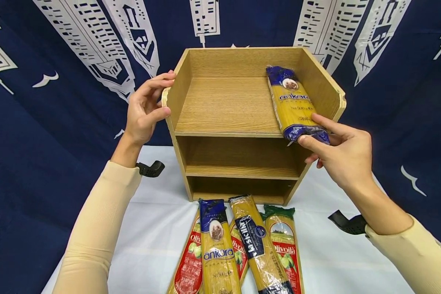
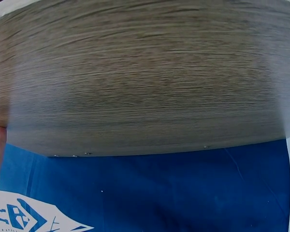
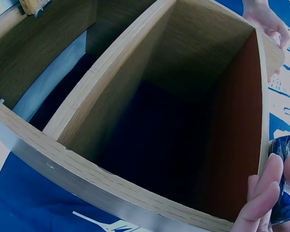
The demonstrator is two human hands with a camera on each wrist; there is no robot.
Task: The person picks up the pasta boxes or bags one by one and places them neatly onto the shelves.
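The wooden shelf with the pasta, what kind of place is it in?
Probably a little display set up indoors, maybe a pretend shop. The wooden shelf stands on a white cloth, pasta packets lie in front, and a blue cloth printed with white buildings hangs behind.

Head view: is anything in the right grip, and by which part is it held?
The right grip holds an Ankara pasta packet by its near, blue end.

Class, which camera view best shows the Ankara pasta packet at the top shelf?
The head view: it shows the Ankara pasta packet almost whole, with its brand name readable. The right wrist view catches only its crumpled blue end, partly hidden; the left wrist view shows none of it.
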